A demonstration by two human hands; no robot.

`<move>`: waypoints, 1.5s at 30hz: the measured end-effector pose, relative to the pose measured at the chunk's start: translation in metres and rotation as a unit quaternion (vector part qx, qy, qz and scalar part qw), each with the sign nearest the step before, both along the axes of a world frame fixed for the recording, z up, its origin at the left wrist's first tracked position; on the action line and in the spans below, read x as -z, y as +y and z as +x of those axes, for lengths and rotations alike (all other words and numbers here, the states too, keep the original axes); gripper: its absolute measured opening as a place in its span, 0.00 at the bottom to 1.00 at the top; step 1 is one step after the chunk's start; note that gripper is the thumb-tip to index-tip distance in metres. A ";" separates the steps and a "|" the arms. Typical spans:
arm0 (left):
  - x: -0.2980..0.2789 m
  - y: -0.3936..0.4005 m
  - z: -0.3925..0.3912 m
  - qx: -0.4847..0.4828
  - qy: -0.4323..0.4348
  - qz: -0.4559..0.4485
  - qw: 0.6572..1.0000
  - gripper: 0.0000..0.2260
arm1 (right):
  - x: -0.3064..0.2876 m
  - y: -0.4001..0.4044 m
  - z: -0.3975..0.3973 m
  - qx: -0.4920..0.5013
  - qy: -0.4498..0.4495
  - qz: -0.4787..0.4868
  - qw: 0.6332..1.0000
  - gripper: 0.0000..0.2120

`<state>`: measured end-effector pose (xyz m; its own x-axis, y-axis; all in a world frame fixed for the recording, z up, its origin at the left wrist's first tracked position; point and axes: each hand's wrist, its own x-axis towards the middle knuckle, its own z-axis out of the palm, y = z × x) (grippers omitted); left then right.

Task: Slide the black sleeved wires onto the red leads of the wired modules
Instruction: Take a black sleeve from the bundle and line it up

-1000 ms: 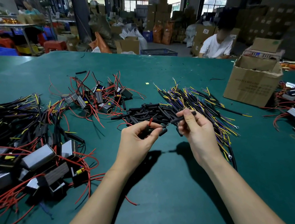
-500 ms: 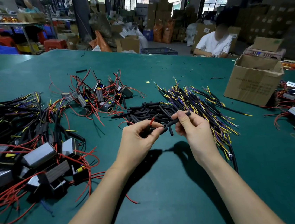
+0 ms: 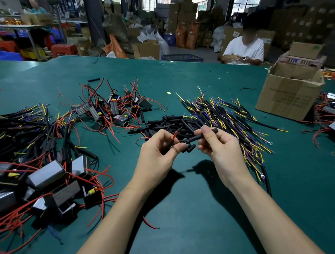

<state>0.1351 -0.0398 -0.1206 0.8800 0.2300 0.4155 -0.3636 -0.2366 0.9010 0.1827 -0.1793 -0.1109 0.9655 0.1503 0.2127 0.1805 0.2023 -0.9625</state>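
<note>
You are pinching a red lead [image 3: 175, 136] in your left hand [image 3: 157, 155], its tip sticking up above your fingers, and you are gripping a black sleeve [image 3: 202, 135] in your right hand [image 3: 220, 148]. The sleeve's open end is pointing toward the lead but is not yet over it, so this pairing is looking unfinished. A pile of loose sleeves [image 3: 166, 125] and a bundle of sleeved wires [image 3: 224, 118] are lying on the worktop [image 3: 193, 217] just beyond your hands, and wired modules [image 3: 48, 173] are sitting to your left; much appears left. Which module this lead belongs to is hidden under your palm, and whether the left-hand modules are already done is hard to tell.
</note>
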 end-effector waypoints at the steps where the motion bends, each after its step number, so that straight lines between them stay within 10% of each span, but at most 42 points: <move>1: 0.000 0.000 0.000 -0.002 0.000 0.000 1.000 0.11 | 0.000 -0.001 0.000 -0.002 -0.002 -0.003 1.000 0.10; 10: 0.001 0.009 -0.001 0.033 0.021 0.030 0.999 0.12 | 0.009 0.014 -0.008 -0.111 0.030 -0.039 0.993 0.07; 22: -0.008 0.026 -0.008 -0.046 0.041 0.246 0.967 0.06 | 0.007 0.013 -0.011 0.012 -0.108 -0.169 0.980 0.07; 45: -0.011 0.033 -0.009 0.058 0.135 0.067 0.987 0.10 | 0.017 0.024 -0.019 -0.022 -0.178 -0.292 0.939 0.06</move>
<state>0.1261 -0.0065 -0.1093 0.9800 0.0798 0.1821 -0.1462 -0.3311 0.9322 0.1636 -0.1548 -0.1279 0.8389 0.3791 0.3905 0.5163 -0.3270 -0.7916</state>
